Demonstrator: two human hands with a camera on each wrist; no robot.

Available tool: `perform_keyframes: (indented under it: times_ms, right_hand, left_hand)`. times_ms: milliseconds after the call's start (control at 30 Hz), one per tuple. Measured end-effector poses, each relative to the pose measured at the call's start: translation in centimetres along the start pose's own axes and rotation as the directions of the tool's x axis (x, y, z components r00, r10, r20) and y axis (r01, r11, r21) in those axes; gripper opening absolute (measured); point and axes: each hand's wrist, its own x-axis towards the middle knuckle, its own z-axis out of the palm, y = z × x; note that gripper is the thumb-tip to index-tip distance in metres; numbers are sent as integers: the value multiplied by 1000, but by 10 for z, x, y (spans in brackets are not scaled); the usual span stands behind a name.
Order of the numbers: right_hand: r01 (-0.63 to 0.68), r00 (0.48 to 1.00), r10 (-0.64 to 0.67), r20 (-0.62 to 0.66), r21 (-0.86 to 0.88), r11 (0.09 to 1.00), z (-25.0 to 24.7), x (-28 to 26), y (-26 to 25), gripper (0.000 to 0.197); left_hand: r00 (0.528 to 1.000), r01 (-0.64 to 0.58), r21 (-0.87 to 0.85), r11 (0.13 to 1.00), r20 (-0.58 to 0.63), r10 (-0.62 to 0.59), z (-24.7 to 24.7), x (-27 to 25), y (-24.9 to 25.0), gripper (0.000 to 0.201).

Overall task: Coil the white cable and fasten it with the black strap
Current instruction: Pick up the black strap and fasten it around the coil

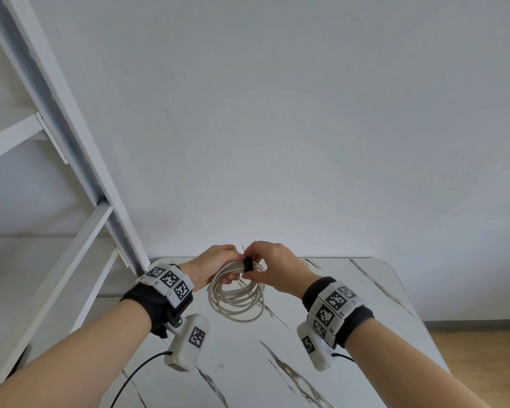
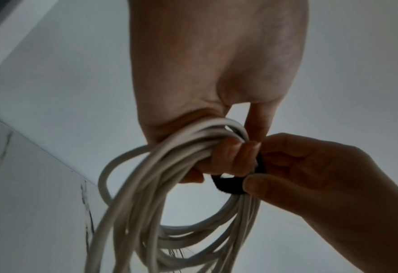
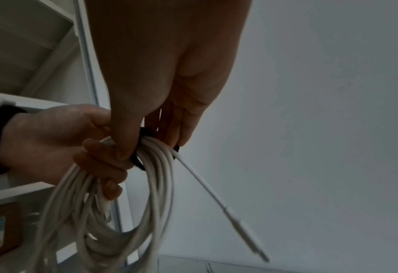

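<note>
Aloft, left hand (image 1: 211, 265) gripping coiled white cable (image 1: 236, 298), right hand (image 1: 273, 267) pinching black strap (image 1: 248, 264)

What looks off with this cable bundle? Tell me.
One end of the white cable, with its plug, sticks out loose from the coil, beside the black strap that the right hand pinches. Otherwise nothing stands out.

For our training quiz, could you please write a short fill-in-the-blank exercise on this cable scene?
1. The left hand grips the coiled ____ cable.
2. The right hand pinches the ____ strap at the top of the coil.
3. The coil hangs above a ____-patterned table.
4. One free cable end sticks out beside the ____ hand.

Missing words: white; black; marble; right
</note>
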Motion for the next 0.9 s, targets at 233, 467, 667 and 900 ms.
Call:
perform_keyframes:
  times_ms: [233, 467, 667, 900]
  right_hand:
    - [60, 995, -45, 87, -176, 983, 4, -3, -8, 31]
    - [43, 999, -45, -2, -259, 965, 5, 0, -10, 28]
    - [34, 999, -41, -33, -187, 982, 9, 0, -6, 38]
    - [-6, 998, -7, -68, -183, 983, 12, -3, -7, 40]
  left_hand:
    - [1000, 13, -33, 999, 21, -12, -3, -5, -1, 30]
    - [1000, -19, -41, 999, 4, 19, -1, -6, -2, 23]
    - [1000, -9, -9, 1000, 9, 10, 1, -3, -6, 10]
    - [999, -20, 70, 997, -44, 23, -1, 0, -11, 11]
